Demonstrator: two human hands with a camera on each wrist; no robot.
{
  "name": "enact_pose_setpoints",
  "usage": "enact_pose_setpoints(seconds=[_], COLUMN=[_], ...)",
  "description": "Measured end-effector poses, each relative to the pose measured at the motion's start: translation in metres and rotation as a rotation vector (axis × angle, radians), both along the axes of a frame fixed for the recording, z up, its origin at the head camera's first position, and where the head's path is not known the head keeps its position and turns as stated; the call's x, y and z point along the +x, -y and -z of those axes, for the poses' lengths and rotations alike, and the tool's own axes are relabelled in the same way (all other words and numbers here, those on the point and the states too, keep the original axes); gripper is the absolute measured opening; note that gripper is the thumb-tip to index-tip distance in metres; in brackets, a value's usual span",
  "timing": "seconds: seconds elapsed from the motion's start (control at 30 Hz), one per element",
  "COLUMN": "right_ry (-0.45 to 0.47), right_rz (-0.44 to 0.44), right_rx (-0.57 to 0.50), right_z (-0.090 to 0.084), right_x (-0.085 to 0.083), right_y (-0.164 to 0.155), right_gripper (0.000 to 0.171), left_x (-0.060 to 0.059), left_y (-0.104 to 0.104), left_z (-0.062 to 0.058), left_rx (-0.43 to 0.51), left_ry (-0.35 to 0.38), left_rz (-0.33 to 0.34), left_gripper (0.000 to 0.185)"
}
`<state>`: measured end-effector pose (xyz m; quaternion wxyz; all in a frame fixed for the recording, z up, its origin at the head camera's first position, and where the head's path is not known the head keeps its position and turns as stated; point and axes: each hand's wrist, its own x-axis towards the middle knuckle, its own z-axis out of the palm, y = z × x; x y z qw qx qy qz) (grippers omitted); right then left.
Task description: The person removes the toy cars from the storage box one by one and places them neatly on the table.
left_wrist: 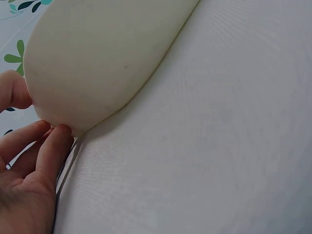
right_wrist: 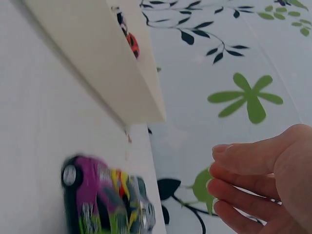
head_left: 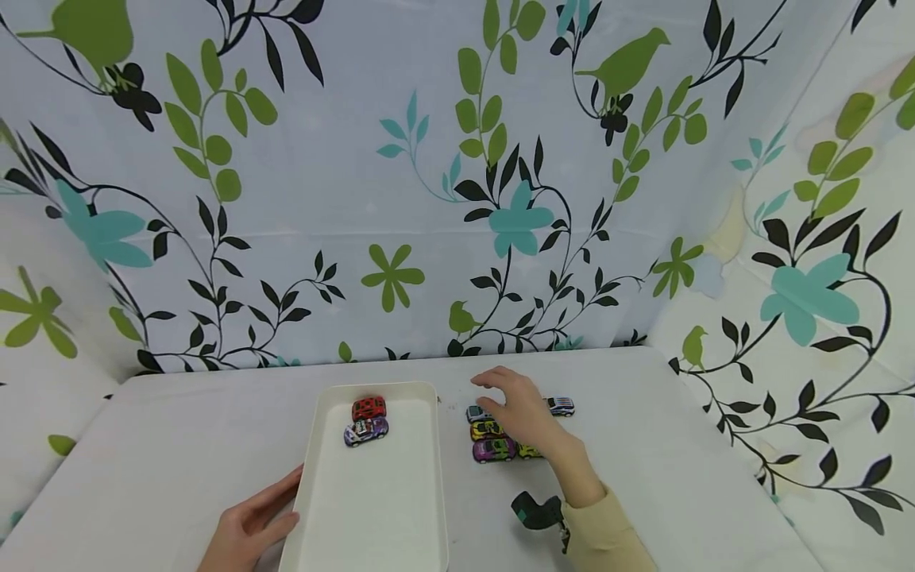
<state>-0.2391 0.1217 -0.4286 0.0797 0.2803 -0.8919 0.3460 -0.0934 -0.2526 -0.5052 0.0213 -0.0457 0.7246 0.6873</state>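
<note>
A white tray (head_left: 372, 508) lies on the table with a red toy car (head_left: 368, 407) and a purple-and-white toy car (head_left: 366, 431) side by side near its far end. My left hand (head_left: 250, 520) rests its fingertips against the outside of the tray's left wall, fairly straight. To the right of the tray, my right hand (head_left: 520, 409) hovers over a group of toy cars, fingers loosely bent and holding nothing. Among these are a purple toy car (head_left: 493, 451), a yellow toy car (head_left: 488, 430) and a silver toy car (head_left: 561, 407). The hand partly hides others.
A black strap-like object (head_left: 538, 511) lies beside the right sleeve (head_left: 608, 532). Behind the white table (head_left: 214, 421) hangs a leaf-and-bird patterned cloth (head_left: 322, 159), which also runs along both sides.
</note>
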Motion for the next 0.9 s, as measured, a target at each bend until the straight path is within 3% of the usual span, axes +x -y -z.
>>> enact_pose_setpoints(seconds=[0.23,0.47,0.9], right_ry=[0.037,0.048,0.088], right_rz=[-0.096,-0.176,-0.216], right_rx=[0.057,0.145,0.327], right_z=[-0.006,-0.012,-0.010], right_x=[0.000,0.000,-0.002], right_y=[0.040,0.082,0.135], right_gripper=[0.028,0.029,0.034], left_x=[0.001,0.000,0.000], left_y=[0.000,0.001,-0.001], left_z=[-0.001,-0.002,-0.006], left_rx=[-0.001,-0.020,-0.047], left_ry=[-0.005,0.043,0.098], left_rz=[0.005,-0.019,-0.013], left_gripper=[0.060,0.062,0.063])
